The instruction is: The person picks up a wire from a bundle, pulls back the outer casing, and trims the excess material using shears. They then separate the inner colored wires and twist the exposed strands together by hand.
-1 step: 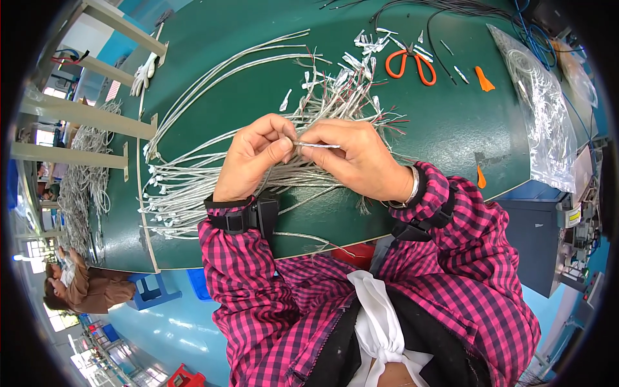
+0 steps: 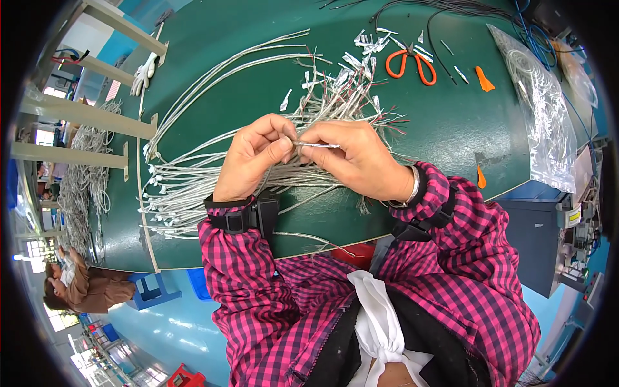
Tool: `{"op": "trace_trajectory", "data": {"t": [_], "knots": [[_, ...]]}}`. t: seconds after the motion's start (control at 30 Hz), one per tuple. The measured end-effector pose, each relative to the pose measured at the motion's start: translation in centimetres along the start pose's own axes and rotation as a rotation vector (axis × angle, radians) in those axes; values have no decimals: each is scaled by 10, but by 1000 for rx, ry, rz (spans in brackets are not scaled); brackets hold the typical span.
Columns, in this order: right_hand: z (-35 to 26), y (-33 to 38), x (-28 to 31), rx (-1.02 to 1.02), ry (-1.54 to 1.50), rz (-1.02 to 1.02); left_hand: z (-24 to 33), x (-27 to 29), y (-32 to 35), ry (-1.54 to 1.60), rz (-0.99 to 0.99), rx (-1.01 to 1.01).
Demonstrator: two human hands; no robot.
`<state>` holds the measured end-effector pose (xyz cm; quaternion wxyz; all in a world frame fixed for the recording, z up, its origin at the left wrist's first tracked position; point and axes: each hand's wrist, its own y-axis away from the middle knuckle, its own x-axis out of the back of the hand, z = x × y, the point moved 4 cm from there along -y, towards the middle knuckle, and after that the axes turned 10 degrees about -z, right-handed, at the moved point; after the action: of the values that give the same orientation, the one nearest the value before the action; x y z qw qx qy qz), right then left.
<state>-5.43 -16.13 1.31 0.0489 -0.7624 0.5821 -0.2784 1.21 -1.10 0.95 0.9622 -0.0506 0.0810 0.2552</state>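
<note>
Over the middle of the green table, both my hands meet fingertip to fingertip on one thin grey cable end. My left hand (image 2: 253, 155) pinches it between thumb and forefinger. From the other side, my right hand (image 2: 358, 155) grips the same piece, and a silvery foil-like cable end (image 2: 324, 146) sticks out past its fingers. The rest of this cable is hidden behind the hands. Beneath them lies a wide bundle of grey cables (image 2: 184, 184), with frayed ends, white foil bits and thin red wires fanning toward the back right.
Orange-handled cutters (image 2: 404, 60) lie at the back beside foil scraps (image 2: 369, 44). Farther right are an orange piece (image 2: 484, 79) and a clear bag of cables (image 2: 541, 109). Pale posts (image 2: 84, 116) and a white glove (image 2: 143, 76) stand left. Another person (image 2: 97, 290) sits beyond.
</note>
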Motion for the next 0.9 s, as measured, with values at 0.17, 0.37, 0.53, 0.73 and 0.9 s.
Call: {"op": "trace_trajectory", "data": {"t": [0.17,0.37,0.53,0.73,0.9], "knots": [[7,0,-3,-259,-445,-162,1,1,1,-33,-1,13],[12,-1,-8,-285,-701,-225,6,1,3,-143,9,46],[13,-1,-3,-286,-604,-339,9,0,5,-144,0,42],[9,-2,5,-263,-650,-523,9,-1,8,-181,-22,47],[12,0,-3,-297,-857,-555,11,-3,6,-226,-71,19]]}}
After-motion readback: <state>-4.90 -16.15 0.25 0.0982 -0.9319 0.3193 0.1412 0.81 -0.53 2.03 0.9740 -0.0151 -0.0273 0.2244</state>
